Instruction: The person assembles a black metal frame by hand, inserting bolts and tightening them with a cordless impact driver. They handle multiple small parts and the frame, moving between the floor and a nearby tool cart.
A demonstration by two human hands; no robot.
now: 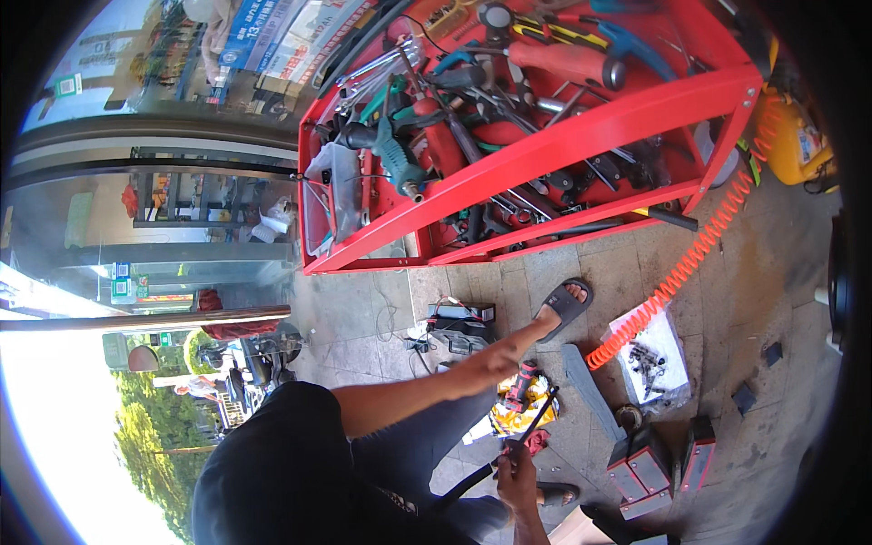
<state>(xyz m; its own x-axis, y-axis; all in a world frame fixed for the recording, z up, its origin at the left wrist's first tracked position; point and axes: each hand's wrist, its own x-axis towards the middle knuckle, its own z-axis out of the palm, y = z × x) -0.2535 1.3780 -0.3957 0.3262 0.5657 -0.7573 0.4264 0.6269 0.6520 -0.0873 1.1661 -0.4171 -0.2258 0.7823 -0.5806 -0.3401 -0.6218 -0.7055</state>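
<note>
My right hand [518, 477] is closed around a slim black rod [541, 415], which runs diagonally through the fist. A thicker black section lies on the other side of the hand. Out of a dark sleeve, my left arm [409, 398] stretches over my dark-clothed thigh toward my bare lower leg. The left hand appears to rest at the knee, but its fingers cannot be made out. Just beyond the rod, a red-and-black cordless power tool [520, 386] lies on yellow-and-white packaging [509, 420]. A crumpled red cloth [538, 442] is close to the right hand.
A red metal tool cart [536, 173] full of hand tools stands above. From it an orange coiled hose [699, 250] hangs down near a plastic bag [668, 363] of small black parts. Black-and-red boxes [640, 472], a long grey piece [589, 391] and a yellow container [799, 136] stand around.
</note>
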